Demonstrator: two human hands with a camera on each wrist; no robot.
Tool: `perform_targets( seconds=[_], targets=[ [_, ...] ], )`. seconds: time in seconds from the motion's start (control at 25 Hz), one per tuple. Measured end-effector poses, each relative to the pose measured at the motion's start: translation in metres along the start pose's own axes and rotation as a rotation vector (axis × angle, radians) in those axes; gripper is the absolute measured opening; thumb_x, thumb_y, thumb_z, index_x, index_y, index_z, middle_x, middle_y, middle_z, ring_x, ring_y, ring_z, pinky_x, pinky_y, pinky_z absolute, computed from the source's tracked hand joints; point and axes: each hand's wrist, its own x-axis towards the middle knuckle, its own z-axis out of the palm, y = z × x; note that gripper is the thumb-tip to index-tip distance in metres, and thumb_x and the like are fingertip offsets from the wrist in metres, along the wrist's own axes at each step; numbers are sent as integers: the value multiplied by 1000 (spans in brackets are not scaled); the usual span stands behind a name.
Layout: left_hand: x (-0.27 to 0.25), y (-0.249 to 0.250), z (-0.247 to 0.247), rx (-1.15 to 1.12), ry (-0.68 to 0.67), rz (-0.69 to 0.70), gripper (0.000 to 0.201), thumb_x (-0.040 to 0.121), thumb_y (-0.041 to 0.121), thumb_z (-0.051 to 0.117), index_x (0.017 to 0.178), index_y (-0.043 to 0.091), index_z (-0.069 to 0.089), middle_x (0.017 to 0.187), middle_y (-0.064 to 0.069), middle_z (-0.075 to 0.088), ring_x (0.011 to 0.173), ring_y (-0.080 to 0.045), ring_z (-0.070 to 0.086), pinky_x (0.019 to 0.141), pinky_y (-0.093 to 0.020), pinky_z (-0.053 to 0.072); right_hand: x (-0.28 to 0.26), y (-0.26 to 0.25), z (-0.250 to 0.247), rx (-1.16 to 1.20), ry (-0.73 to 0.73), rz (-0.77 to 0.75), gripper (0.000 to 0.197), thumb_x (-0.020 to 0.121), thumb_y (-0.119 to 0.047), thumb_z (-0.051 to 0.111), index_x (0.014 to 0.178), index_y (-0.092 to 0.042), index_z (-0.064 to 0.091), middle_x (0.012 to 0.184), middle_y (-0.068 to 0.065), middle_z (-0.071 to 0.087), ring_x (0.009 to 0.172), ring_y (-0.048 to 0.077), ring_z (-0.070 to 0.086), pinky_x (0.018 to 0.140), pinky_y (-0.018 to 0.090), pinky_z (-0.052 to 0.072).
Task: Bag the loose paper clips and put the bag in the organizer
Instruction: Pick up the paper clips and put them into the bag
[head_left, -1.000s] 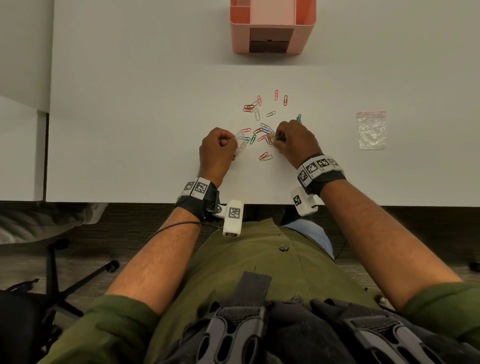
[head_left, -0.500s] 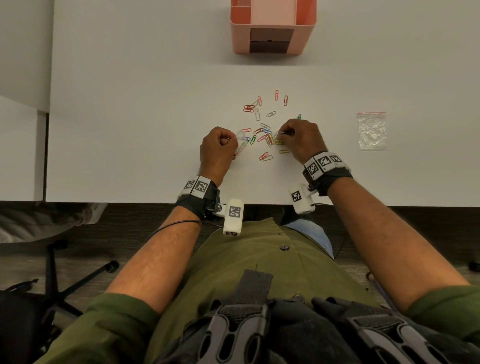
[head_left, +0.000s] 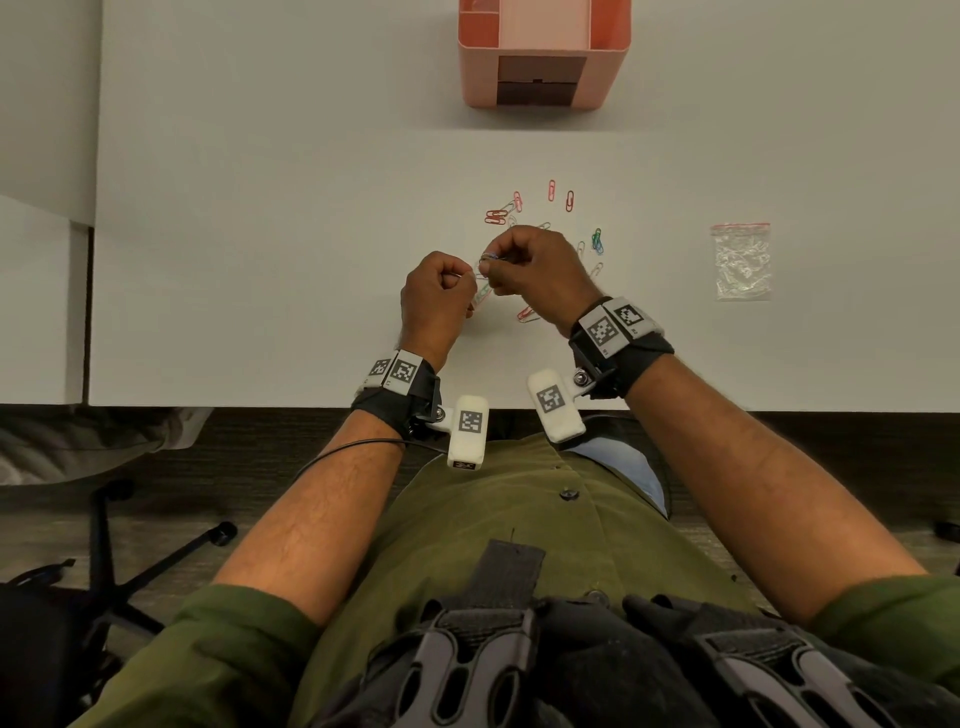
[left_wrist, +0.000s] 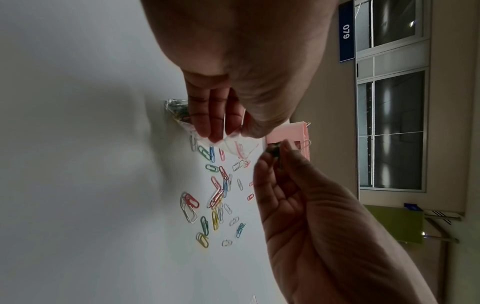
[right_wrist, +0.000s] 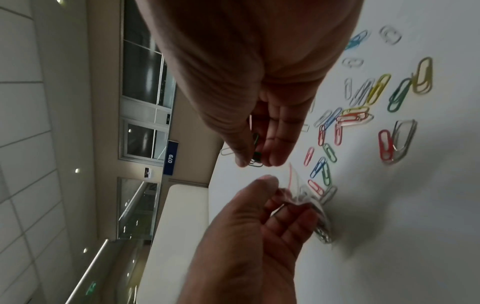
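Note:
Several coloured paper clips (head_left: 501, 215) lie scattered on the white table (head_left: 260, 234), and show closer in the wrist views (left_wrist: 215, 197) (right_wrist: 350, 119). My left hand (head_left: 470, 283) pinches the mouth of a small clear zip bag (left_wrist: 233, 148) (right_wrist: 306, 197). The bag's lower end, with clips inside, rests on the table. My right hand (head_left: 491, 265) is just right of the bag's mouth. Between thumb and fingers it pinches a few paper clips (right_wrist: 255, 144), one of them green. The pink organizer (head_left: 480, 73) stands at the far edge.
A second clear zip bag (head_left: 742, 262) lies flat on the table to the right of the clips. An office chair base (head_left: 130, 561) is on the floor at the left, below the table's near edge.
My right hand has lifted off the pile with clips pinched in it and moved left to the bag's mouth. My left hand has risen slightly with the bag.

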Motion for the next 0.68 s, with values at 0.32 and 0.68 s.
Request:
perform_targets(
  seconds=[0.32,0.68],
  targets=[
    [-1,-2,-2,-13,-9,9,4,95,11,65,96,14,67,83,-6,73,74,-24,74,69,-37,65,-4,1,10,-422,-35,-108,12,90,-9,67,100,-12,71,88,-2,69,79,10,62,70,18,47],
    [-2,-3,-2,10,0,13,4,96,13,65,96,16,67,82,-1,72,75,-18,74,71,-41,65,-6,-3,7,-509,6,-176,20,92,-7,62,109,-15,72,104,0,73,91,10,64,84,22,52]
  ],
)
